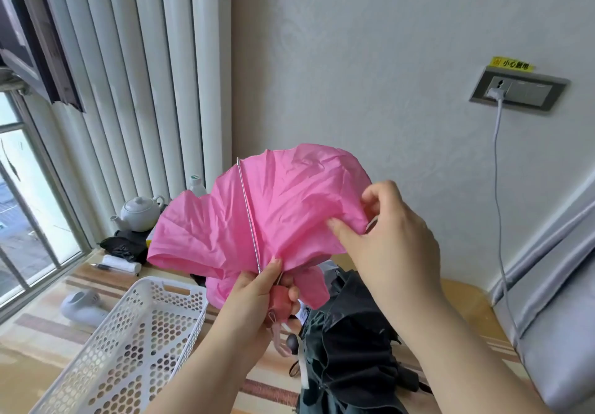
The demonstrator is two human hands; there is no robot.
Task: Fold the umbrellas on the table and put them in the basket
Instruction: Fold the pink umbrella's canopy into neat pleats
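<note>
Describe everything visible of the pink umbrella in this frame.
The pink umbrella is collapsed, held up above the table. Its thin, crinkled canopy fans out loosely with one silver rib exposed. The left hand grips its pink handle, a strap dangling below; the right hand pinches a fold at the canopy's right edge. Its shaft is hidden by fabric.

Striped table (38,342): basket (128,349), black umbrella (351,342), teapot (140,212) (white), etc.
</note>
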